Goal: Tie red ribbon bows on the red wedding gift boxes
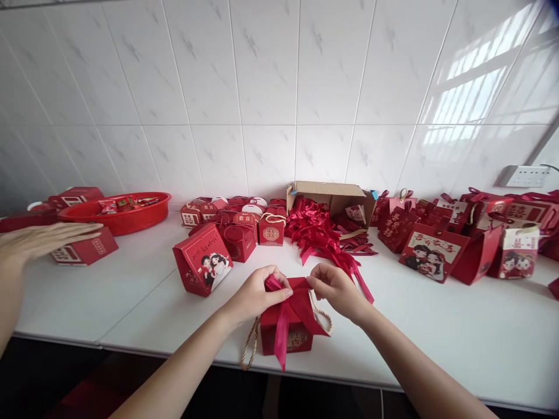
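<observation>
A small red gift box [269, 331] stands near the front edge of the table, with twisted cord handles hanging at its sides. Across its top runs a shiny red ribbon [283, 331], one tail falling down the front. My left hand [262, 294] pinches a loop of that ribbon between thumb and fingers. On the right of the box top, my right hand [334, 291] has its fingertips closed on another part of the ribbon. Just left and behind stands a red gift box with a printed couple [205, 262].
A cardboard carton [327, 188] spills red ribbons [310, 224] behind the box. Finished-looking gift boxes [432, 250] crowd the right. A red basin [131, 221] holds wrapped sweets. At far left, another person's hand [48, 238] rests over a red box [94, 250].
</observation>
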The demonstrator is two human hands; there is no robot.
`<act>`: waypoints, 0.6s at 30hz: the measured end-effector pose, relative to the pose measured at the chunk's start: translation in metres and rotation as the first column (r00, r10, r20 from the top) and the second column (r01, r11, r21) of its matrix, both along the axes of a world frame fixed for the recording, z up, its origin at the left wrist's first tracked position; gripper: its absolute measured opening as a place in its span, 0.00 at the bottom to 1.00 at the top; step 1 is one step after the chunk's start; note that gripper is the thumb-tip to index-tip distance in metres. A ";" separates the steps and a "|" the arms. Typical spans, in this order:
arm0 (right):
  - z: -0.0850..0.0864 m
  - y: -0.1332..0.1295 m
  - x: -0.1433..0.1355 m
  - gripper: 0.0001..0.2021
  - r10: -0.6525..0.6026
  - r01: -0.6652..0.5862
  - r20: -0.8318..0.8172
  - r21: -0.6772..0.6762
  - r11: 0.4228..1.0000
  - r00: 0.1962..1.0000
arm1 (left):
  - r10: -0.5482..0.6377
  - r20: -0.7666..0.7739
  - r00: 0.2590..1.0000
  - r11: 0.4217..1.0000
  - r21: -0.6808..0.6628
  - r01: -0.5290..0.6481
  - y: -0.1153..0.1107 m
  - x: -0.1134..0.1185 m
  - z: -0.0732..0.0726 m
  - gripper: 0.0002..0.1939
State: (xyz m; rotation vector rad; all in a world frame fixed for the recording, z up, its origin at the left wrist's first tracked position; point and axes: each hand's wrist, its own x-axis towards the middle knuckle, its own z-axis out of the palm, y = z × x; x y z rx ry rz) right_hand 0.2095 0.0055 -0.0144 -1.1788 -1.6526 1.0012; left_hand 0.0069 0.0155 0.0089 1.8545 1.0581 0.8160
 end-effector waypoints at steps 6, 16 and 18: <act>0.003 -0.002 -0.001 0.22 0.025 -0.027 -0.030 -0.062 0.998 0.999 | -0.012 0.030 0.999 1.000 -0.010 0.012 0.001 -0.002 -0.002 0.09; 0.003 0.005 0.000 0.21 0.169 -0.173 0.116 0.025 0.985 0.979 | -0.012 0.064 0.998 0.999 -0.041 0.014 0.001 0.002 -0.001 0.11; 0.002 0.008 0.003 0.20 0.222 -0.225 0.075 0.038 0.974 0.972 | -0.008 0.065 0.998 0.999 -0.034 0.011 0.002 0.001 -0.002 0.11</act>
